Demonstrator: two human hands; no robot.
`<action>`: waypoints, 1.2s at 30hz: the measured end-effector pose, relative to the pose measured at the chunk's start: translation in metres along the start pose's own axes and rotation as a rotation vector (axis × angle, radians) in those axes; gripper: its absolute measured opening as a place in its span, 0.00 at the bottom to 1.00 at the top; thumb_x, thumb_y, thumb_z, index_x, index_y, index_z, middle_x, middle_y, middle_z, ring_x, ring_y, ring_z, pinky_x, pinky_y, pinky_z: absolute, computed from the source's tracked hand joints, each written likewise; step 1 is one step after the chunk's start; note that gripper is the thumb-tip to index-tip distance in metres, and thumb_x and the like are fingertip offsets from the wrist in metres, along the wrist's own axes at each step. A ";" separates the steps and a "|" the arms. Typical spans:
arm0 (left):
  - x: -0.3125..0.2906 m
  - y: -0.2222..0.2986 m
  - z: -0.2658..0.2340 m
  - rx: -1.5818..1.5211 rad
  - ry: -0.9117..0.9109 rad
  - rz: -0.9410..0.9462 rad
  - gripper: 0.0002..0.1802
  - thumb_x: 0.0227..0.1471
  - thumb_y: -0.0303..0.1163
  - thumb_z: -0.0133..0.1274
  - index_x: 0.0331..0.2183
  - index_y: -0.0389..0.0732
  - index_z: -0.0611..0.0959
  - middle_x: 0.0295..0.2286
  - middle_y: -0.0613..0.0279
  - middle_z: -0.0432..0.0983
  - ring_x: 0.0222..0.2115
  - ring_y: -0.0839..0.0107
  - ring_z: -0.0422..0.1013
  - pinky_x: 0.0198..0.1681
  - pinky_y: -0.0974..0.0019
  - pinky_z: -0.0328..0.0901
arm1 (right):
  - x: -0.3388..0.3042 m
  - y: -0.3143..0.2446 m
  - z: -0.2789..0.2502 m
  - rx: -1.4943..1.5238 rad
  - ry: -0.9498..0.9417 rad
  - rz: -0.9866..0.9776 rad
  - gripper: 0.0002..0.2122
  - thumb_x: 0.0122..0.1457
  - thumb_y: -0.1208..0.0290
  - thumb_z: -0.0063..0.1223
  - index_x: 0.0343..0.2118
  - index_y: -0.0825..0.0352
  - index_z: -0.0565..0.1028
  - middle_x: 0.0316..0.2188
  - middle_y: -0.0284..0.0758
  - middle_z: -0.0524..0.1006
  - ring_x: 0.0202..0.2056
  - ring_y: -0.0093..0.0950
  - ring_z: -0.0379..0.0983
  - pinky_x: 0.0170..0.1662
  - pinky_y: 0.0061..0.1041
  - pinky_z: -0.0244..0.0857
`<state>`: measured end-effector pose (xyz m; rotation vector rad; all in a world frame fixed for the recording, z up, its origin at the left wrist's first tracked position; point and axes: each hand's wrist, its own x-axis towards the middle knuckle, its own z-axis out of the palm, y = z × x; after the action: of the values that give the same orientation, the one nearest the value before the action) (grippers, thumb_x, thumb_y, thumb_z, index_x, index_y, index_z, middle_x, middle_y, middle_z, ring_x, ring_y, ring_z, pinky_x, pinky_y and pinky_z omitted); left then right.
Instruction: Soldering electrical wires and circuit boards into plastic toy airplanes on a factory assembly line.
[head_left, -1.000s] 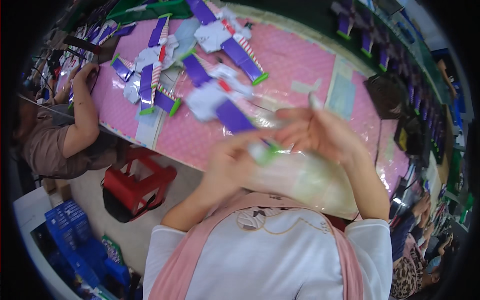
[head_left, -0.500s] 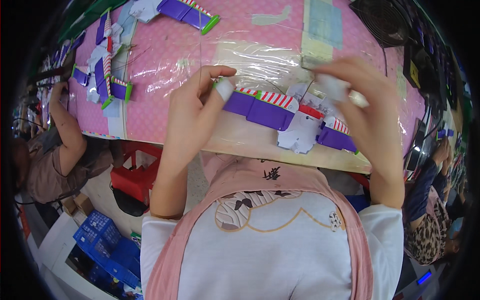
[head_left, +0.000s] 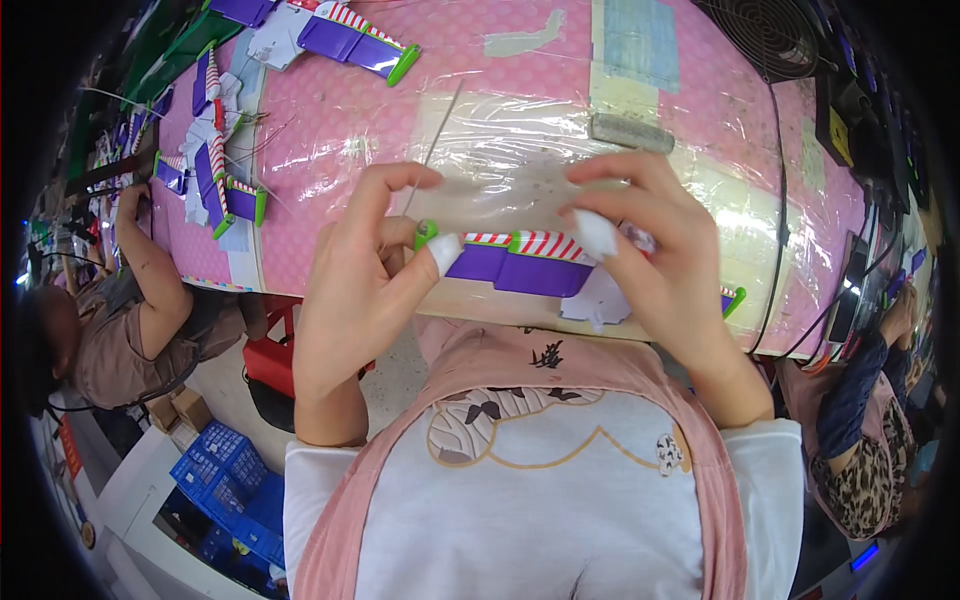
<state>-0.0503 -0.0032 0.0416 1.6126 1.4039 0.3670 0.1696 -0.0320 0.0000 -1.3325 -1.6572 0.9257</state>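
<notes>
A toy wing assembly (head_left: 530,272), purple with a red-and-white striped edge, lies at the table's near edge in front of me. My left hand (head_left: 365,270) grips its green-tipped left end between the thumb and curled fingers, index finger raised. A thin wire (head_left: 442,130) slants up past that index finger. Over the assembly's right part is my right hand (head_left: 650,255), thumb and middle finger close together by the striped edge. Whatever lies between them is too small to make out. Both thumbs carry white wraps. My right hand covers much of the pale central part (head_left: 597,303).
More purple wing assemblies (head_left: 355,45) lie at the far left, several near a co-worker's arm (head_left: 150,250). A grey bar (head_left: 632,132) rests beyond my right hand. A black fan (head_left: 765,38) stands far right, its cable running down the table. A blue crate (head_left: 215,470) sits lower left.
My right hand has moved left and down onto the wing assembly. My left hand and the assembly's left end have come nearer to me. The view has shifted slightly.
</notes>
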 end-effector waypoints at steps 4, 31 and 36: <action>0.019 -0.011 0.014 0.563 0.415 0.345 0.09 0.41 0.26 0.53 0.30 0.38 0.74 0.15 0.58 0.71 0.11 0.62 0.63 0.16 0.64 0.58 | -0.033 0.007 -0.007 -0.068 0.095 -0.143 0.08 0.40 0.82 0.56 0.27 0.68 0.77 0.26 0.35 0.72 0.27 0.30 0.67 0.28 0.25 0.61; 0.022 0.009 0.057 -0.489 0.086 0.031 0.10 0.49 0.25 0.52 0.34 0.31 0.74 0.28 0.61 0.74 0.25 0.82 0.69 0.29 0.80 0.64 | -0.020 -0.015 -0.002 0.620 0.238 0.509 0.07 0.54 0.75 0.52 0.34 0.74 0.74 0.27 0.37 0.77 0.25 0.16 0.69 0.25 0.13 0.61; 0.017 0.013 0.061 -0.562 0.128 0.028 0.08 0.46 0.21 0.53 0.32 0.31 0.74 0.24 0.65 0.73 0.21 0.86 0.66 0.24 0.83 0.59 | -0.020 -0.014 0.006 0.399 0.210 0.464 0.06 0.52 0.76 0.54 0.32 0.73 0.75 0.21 0.31 0.74 0.22 0.13 0.67 0.23 0.12 0.60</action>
<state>0.0072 -0.0140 0.0146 1.1607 1.2265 0.8137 0.1611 -0.0545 0.0074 -1.4925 -0.9525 1.2572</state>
